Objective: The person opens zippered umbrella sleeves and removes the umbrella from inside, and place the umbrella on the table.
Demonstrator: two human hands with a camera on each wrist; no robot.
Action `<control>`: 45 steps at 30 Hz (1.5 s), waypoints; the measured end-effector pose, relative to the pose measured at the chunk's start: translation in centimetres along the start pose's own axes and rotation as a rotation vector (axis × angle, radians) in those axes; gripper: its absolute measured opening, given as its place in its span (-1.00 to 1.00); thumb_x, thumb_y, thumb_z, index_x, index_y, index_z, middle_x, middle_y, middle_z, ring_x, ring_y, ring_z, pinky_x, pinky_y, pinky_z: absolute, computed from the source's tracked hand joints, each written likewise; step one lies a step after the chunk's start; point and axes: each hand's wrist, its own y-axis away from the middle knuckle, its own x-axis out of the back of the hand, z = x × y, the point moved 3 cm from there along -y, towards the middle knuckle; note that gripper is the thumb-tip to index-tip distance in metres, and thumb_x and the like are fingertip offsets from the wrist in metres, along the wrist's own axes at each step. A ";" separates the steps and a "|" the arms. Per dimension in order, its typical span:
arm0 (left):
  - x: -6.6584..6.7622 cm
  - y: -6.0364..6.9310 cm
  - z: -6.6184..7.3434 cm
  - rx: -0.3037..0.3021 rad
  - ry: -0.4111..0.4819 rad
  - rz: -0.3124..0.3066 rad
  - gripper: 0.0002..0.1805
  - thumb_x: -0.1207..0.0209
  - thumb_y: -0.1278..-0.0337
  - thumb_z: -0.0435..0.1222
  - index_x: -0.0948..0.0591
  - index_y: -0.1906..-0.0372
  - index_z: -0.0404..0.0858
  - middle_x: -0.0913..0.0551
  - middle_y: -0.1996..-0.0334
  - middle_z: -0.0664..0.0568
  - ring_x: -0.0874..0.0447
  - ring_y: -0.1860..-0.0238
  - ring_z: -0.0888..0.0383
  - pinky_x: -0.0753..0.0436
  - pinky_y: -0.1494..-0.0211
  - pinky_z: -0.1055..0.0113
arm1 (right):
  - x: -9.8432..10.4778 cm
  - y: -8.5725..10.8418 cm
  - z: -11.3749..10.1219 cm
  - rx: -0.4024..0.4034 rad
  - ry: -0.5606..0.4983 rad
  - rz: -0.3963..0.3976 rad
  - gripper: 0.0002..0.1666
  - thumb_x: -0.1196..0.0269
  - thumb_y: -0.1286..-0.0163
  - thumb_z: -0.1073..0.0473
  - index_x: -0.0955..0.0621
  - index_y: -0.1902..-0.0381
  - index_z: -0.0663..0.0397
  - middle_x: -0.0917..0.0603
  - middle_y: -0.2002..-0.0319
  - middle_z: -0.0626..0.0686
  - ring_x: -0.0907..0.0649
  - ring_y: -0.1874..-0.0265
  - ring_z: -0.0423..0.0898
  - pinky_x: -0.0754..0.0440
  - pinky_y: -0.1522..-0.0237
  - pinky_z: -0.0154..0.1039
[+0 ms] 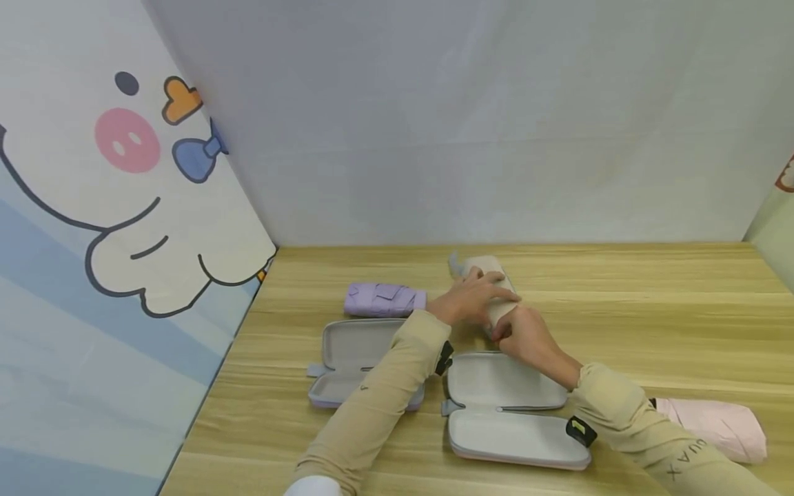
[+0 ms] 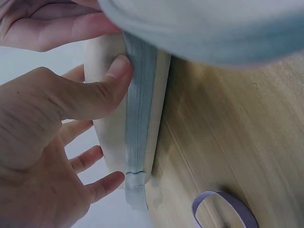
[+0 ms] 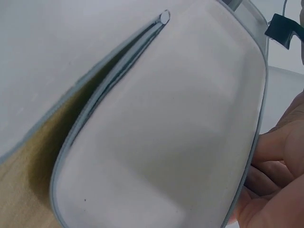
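A closed beige zip case [image 1: 486, 264] with a grey-blue zipper lies toward the back of the table. Across it rests my left hand [image 1: 468, 301], which grips its sides. In the left wrist view the thumb presses near the zipper band [image 2: 140, 99], and the other fingers are spread along the case. My right hand [image 1: 527, 335] is at the case's near end, fingers curled and pinching there. The zipper pull itself is hidden. Below my right hand, an open case [image 1: 505, 379] with a pale lining and pink edge fills much of the right wrist view.
Left of it, another open case [image 1: 350, 344] with a lavender edge sits partly under my left forearm. Behind that lies a folded lavender umbrella [image 1: 384, 300]. A folded pink umbrella [image 1: 713, 426] lies at the right, partly behind my right sleeve. A white curtain [image 1: 496, 172] backs the table.
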 end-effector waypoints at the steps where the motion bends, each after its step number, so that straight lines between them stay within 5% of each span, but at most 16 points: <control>1: 0.0 0.0 0.0 -0.002 -0.003 0.002 -0.20 -0.45 0.20 -0.10 -0.42 -0.30 0.19 -0.18 -0.41 0.06 -0.24 -0.11 0.04 -0.37 -0.02 0.24 | 0.0 0.0 0.0 0.006 -0.004 0.005 -0.83 -0.23 0.22 0.52 -0.70 0.68 0.24 -0.67 0.67 0.00 -0.59 0.55 -0.10 -0.57 0.45 -0.18; 8: 0.2 0.1 -0.1 -0.019 0.021 0.040 -0.14 -0.46 0.31 -0.04 -0.43 -0.30 0.10 -0.29 -0.34 0.03 -0.25 -0.13 0.01 -0.40 -0.01 0.28 | 0.2 0.3 -0.2 0.092 -0.032 0.061 -0.84 -0.19 0.26 0.49 -0.68 0.73 0.21 -0.65 0.72 -0.03 -0.56 0.59 -0.11 -0.53 0.52 -0.21; 17: 0.4 0.3 0.1 0.018 0.075 0.115 -0.17 -0.47 0.37 0.00 -0.50 -0.24 0.06 -0.44 -0.16 0.08 -0.29 -0.06 0.09 -0.41 0.04 0.30 | 0.5 0.5 -0.7 -0.005 0.012 0.026 -0.83 -0.22 0.21 0.54 -0.68 0.69 0.24 -0.66 0.67 -0.02 -0.58 0.57 -0.13 -0.58 0.42 -0.15; 24: 0.9 0.5 0.2 0.006 0.028 0.115 -0.15 -0.47 0.39 0.06 -0.51 -0.23 -0.01 -0.50 -0.09 0.08 -0.34 -0.02 0.08 -0.40 0.05 0.35 | 0.7 0.9 -0.8 -0.032 0.021 0.027 -0.86 -0.24 0.19 0.52 -0.69 0.67 0.26 -0.67 0.64 0.08 -0.61 0.51 -0.04 -0.60 0.43 -0.12; 28: 1.3 0.4 -0.3 -0.036 0.054 0.067 -0.27 -0.45 0.16 -0.16 -0.49 -0.25 -0.09 -0.46 -0.18 0.04 -0.33 -0.11 0.05 -0.38 -0.06 0.34 | 0.8 1.1 -0.9 -0.069 0.020 0.030 -0.88 -0.26 0.18 0.50 -0.69 0.65 0.27 -0.68 0.61 0.12 -0.63 0.50 0.00 -0.61 0.43 -0.10; 35: 1.4 0.5 -1.9 0.036 0.184 -0.022 -0.26 -0.17 0.00 -0.53 -0.37 -0.35 -0.05 -0.17 -0.42 -0.07 -0.08 -0.39 -0.07 -0.34 -0.25 0.15 | 0.9 1.6 -1.5 -0.137 0.037 0.020 -0.85 -0.24 0.18 0.52 -0.70 0.61 0.29 -0.68 0.58 0.12 -0.61 0.48 0.02 -0.60 0.44 -0.12; 45: 1.4 0.3 -3.5 -0.004 0.233 0.036 -0.25 -0.14 0.07 -0.63 -0.37 -0.33 -0.19 -0.31 -0.30 -0.14 -0.28 -0.28 -0.02 -0.37 -0.24 0.25 | 1.5 2.0 -2.0 -0.175 0.061 0.025 -0.82 -0.22 0.22 0.51 -0.70 0.63 0.24 -0.67 0.61 0.06 -0.61 0.46 0.02 -0.59 0.42 -0.12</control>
